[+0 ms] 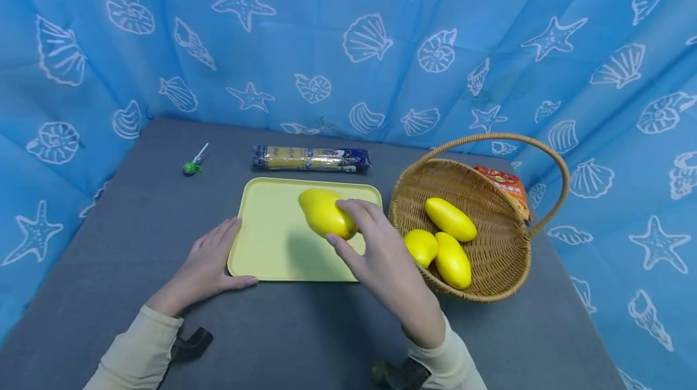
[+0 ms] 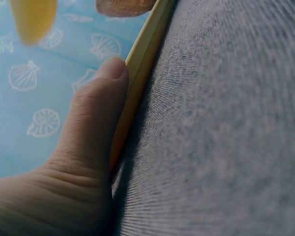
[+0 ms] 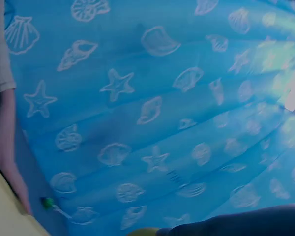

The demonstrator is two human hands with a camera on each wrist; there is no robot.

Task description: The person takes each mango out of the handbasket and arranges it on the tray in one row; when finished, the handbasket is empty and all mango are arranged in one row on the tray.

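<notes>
A yellow mango [image 1: 321, 211] is held above the pale yellow tray [image 1: 267, 251], its shadow falling on the tray. My right hand [image 1: 389, 263] grips its right end between thumb and fingers. At the tray's near left corner rests my left hand [image 1: 209, 263], fingers straight along the left side and thumb along the front edge. The left wrist view shows that thumb [image 2: 96, 113] against the tray's edge [image 2: 132, 98]. In the right wrist view only a sliver of the mango [image 3: 143, 232] shows at the bottom.
Right of the tray stands a wicker basket [image 1: 498, 257] with a tall handle, holding three more mangoes [image 1: 451, 219]. Behind it lies a red snack packet [image 1: 506, 184]. A long clear-and-blue package [image 1: 310, 159] lies beyond the tray, and a green lollipop [image 1: 192, 167] sits at the back left.
</notes>
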